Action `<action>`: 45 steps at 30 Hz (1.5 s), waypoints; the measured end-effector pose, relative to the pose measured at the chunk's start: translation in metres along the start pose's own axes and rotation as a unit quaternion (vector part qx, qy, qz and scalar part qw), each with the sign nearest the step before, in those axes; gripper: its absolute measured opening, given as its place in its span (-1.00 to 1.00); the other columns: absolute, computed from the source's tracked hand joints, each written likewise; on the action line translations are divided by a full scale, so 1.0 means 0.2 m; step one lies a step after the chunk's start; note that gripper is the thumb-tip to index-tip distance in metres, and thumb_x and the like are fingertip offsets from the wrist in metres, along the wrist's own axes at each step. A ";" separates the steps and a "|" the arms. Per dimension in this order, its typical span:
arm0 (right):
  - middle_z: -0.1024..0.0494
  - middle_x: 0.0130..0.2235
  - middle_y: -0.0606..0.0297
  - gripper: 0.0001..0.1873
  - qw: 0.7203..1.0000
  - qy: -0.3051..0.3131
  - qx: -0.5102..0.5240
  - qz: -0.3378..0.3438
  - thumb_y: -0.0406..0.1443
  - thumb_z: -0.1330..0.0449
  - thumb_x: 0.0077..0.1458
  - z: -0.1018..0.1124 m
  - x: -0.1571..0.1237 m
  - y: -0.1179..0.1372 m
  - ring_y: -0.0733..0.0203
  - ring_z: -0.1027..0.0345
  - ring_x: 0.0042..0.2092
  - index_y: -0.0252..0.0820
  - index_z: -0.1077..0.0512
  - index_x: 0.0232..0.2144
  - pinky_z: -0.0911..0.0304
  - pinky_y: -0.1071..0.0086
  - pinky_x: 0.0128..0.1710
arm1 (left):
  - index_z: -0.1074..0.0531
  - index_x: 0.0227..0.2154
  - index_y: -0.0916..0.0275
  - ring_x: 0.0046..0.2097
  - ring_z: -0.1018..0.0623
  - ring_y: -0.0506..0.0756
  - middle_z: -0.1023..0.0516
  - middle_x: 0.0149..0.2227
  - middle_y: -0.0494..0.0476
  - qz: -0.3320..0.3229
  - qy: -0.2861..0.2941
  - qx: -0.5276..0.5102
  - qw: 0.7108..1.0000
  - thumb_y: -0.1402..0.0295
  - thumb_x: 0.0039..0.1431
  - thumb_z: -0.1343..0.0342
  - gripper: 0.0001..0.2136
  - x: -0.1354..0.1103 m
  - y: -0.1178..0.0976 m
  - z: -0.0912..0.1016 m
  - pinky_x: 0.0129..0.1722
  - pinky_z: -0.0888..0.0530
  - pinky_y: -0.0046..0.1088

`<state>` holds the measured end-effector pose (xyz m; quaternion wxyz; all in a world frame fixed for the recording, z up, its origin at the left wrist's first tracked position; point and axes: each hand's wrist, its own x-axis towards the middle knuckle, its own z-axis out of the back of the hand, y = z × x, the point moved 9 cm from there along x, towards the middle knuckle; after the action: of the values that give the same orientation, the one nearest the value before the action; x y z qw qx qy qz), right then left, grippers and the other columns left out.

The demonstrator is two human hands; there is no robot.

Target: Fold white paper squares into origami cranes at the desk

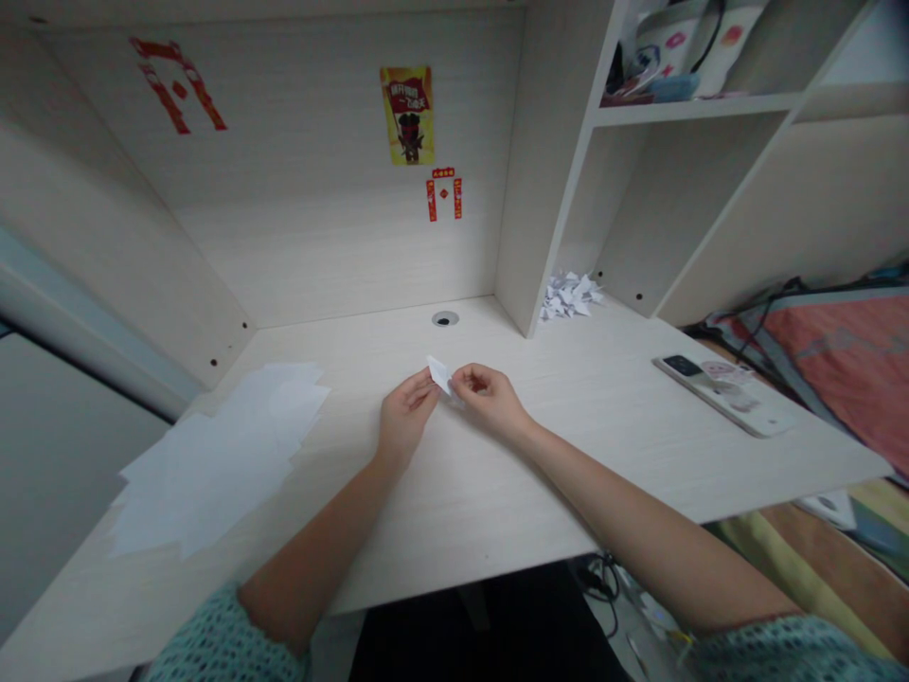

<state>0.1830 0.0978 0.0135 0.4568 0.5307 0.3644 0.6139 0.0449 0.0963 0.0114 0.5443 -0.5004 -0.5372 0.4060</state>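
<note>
A small folded piece of white paper [439,374] is held up between both hands, a little above the middle of the desk. My left hand [410,407] pinches its left side between thumb and fingers. From the right, my right hand [491,396] has thumb and index finger closed at the paper's right edge. The exact folds are too small to make out. To the left of my left hand, loose white paper sheets [220,455] lie in a spread, overlapping pile.
A heap of small folded white papers [569,295] sits in the lower shelf opening at the back right. A phone [724,393] lies near the desk's right edge. An upright divider [550,170] stands behind my right hand. A round cable hole [445,319] is at the back.
</note>
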 end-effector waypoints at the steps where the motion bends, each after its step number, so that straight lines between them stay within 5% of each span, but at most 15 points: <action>1: -0.39 -0.51 0.34 -0.78 1.000 0.001 0.001 0.000 -0.18 -0.12 -0.03 0.00 0.00 0.00 0.33 -0.22 -0.48 -0.24 -0.39 -0.44 -0.14 0.47 -0.46 | -0.42 -0.13 0.27 -0.13 -0.52 0.10 -0.53 -0.12 0.20 0.000 -0.001 0.002 1.000 0.35 -0.08 -0.18 -0.62 0.00 0.00 0.00 -0.02 -0.37 -0.30; 28: -0.50 -0.37 0.30 -0.77 0.987 0.029 -0.127 0.090 -0.19 -0.25 -0.10 0.01 -0.02 0.13 0.26 -0.32 -0.37 -0.14 -0.40 -0.35 -0.18 0.37 -0.33 | -0.45 -0.23 0.27 -0.18 -0.53 0.12 -0.56 -0.23 0.15 -0.001 0.014 0.027 1.000 0.34 -0.07 -0.15 -0.72 0.00 -0.01 -0.02 -0.10 -0.40 -0.31; 45: -0.52 -0.43 0.26 -0.72 0.998 0.041 0.054 -0.009 -0.14 -0.26 -0.13 -0.01 0.02 0.01 0.28 -0.34 -0.42 -0.23 -0.46 -0.40 -0.19 0.41 -0.39 | -0.41 -0.13 0.25 -0.14 -0.51 0.11 -0.54 -0.16 0.17 0.003 0.030 0.013 0.999 0.32 -0.07 -0.17 -0.63 -0.02 -0.03 -0.04 -0.11 -0.39 -0.37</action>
<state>0.1800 0.1006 0.0164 0.4180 0.5255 0.4199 0.6106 0.0519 0.0914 0.0175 0.5653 -0.5065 -0.5140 0.3996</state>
